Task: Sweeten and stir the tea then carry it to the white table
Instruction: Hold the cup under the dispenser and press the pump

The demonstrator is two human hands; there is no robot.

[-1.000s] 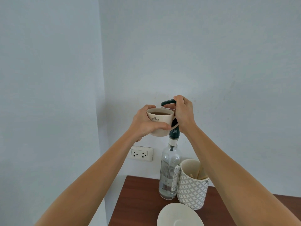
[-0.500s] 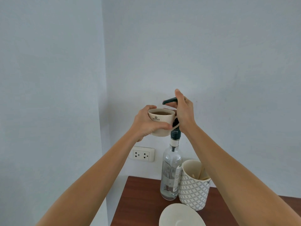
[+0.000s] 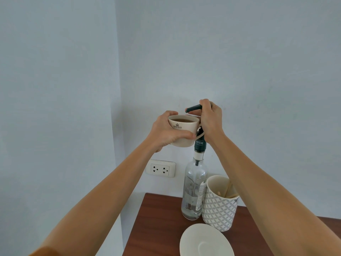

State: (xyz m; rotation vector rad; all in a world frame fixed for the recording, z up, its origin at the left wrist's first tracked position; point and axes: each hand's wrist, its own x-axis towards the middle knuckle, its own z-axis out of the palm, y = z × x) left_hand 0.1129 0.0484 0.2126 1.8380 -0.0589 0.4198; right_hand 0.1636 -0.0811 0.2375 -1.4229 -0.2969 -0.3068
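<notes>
My left hand (image 3: 166, 133) grips a cream teacup (image 3: 181, 131) filled with brown tea and holds it in the air, right under the dark green pump spout (image 3: 192, 108). The pump tops a tall clear syrup bottle (image 3: 193, 189) standing on the brown wooden table (image 3: 158, 224). My right hand (image 3: 210, 120) is closed over the pump head from above, fingers curled on it. The bottle holds only a little liquid at its bottom.
A white patterned holder (image 3: 219, 209) with wooden stir sticks stands right of the bottle. A white saucer (image 3: 205, 242) lies at the table's front. A wall socket (image 3: 160, 168) sits on the pale wall behind, near the room corner on the left.
My right hand's fingers have curled back down onto the pump head after lifting slightly half a second ago. The cup has stayed under the spout.
</notes>
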